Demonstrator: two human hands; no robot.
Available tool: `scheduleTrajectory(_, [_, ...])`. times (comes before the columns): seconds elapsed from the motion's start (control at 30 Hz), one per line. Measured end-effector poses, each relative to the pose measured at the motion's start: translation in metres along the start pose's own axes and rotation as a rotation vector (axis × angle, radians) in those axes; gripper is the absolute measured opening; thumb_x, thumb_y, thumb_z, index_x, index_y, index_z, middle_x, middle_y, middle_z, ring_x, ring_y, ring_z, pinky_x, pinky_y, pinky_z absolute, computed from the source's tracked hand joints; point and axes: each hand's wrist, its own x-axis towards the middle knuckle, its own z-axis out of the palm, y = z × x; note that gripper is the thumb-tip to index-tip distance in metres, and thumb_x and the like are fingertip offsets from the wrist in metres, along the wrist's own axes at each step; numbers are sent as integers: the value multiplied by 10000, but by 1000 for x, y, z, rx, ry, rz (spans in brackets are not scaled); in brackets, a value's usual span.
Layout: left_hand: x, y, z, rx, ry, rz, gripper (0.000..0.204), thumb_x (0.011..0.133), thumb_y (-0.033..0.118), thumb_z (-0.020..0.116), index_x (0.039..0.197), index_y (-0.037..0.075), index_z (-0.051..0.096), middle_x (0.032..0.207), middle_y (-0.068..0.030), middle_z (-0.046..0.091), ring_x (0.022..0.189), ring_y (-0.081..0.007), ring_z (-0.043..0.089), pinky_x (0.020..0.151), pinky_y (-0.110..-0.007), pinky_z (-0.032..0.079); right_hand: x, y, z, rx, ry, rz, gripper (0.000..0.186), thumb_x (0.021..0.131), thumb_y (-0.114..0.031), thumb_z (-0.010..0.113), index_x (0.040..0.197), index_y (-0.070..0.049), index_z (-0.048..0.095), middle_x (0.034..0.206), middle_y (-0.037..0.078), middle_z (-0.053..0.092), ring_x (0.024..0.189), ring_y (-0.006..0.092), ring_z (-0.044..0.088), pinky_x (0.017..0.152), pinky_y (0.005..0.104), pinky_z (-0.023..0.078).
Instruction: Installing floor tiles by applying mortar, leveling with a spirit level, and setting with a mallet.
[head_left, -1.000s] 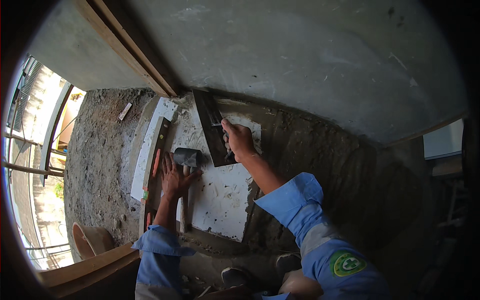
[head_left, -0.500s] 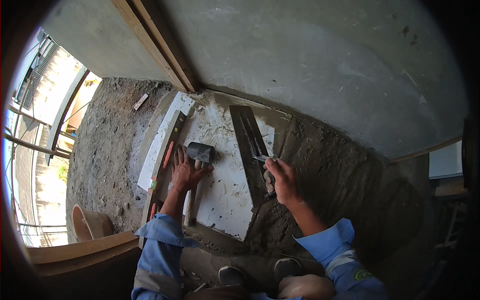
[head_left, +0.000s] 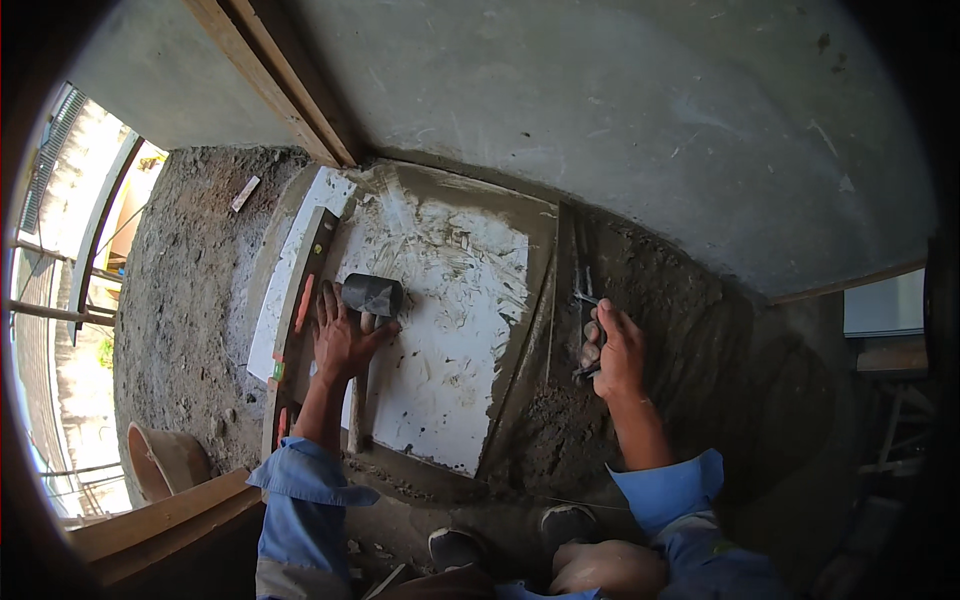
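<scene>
My left hand (head_left: pixel 340 340) lies with fingers spread on the white tile (head_left: pixel 440 350), which is smeared with grey mortar. Beside its fingertips runs a long spirit level (head_left: pixel 303 290) with reddish marks, along the tile's left side. A black-headed rubber mallet (head_left: pixel 373 295) rests on the tile; its pale handle passes next to my left palm. My right hand (head_left: pixel 618 350) is closed round the handle of a steel plastering trowel (head_left: pixel 583 285). The trowel is tipped nearly edge-on at the tile's right edge, so little of its blade face shows.
A smooth grey wall (head_left: pixel 600 120) rises behind the tile, with a wooden post (head_left: pixel 270 80) against it. Rough dirt (head_left: pixel 190 280) lies left, dark damp mortar (head_left: pixel 660 290) right. A bucket (head_left: pixel 165 460) and plank (head_left: pixel 170 515) stand at lower left. My shoes (head_left: pixel 455 548) are near the tile.
The trowel has moved right, off the tile's face to its right edge, and turned from flat to nearly edge-on. My left hand stays spread beside the mallet; the whole view has shifted slightly.
</scene>
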Motion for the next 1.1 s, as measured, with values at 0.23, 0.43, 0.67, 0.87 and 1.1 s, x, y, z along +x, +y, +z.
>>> scheduleTrajectory(0.23, [3,-13,8,-1,-7,-3,1290,678,723,725,1548,-57,179,1626,-256,149,1514,-416,109,1215,-497,169,-23,18,34,-171,-409,-26,253,976,-307,647,877,-86,571,654,-12,533,464,55,449,410,237,347])
scheduleTrajectory(0.43, [3,-5,13,-12,-26,-7,1279,672,738,708,1566,-7,179,1645,-222,116,1521,-405,95,1199,-557,163,27,26,53,-184,-359,-6,309,953,-367,671,904,-73,587,672,-2,538,459,72,449,412,251,362])
scheduleTrajectory(0.67, [1,-5,6,-19,-9,-90,1274,663,713,729,1570,8,180,1658,-195,78,1532,-376,71,1166,-640,172,-42,5,-42,-284,-34,-198,277,982,-337,624,915,-74,566,683,-9,477,547,80,450,468,247,382])
scheduleTrajectory(0.87, [1,22,1,-56,-12,-147,1300,660,696,753,1578,12,135,1655,-205,75,1539,-342,45,1207,-571,129,-78,-15,-137,-724,-46,-438,180,1006,-211,593,937,-55,537,699,-37,500,572,19,436,463,214,337])
scheduleTrajectory(1.1, [2,-9,8,-123,61,-106,1431,569,793,734,1556,-50,132,1639,-252,87,1528,-395,53,1181,-648,60,-121,-5,-197,-946,67,-335,300,995,-277,616,1084,5,567,736,-2,527,621,61,488,486,230,375])
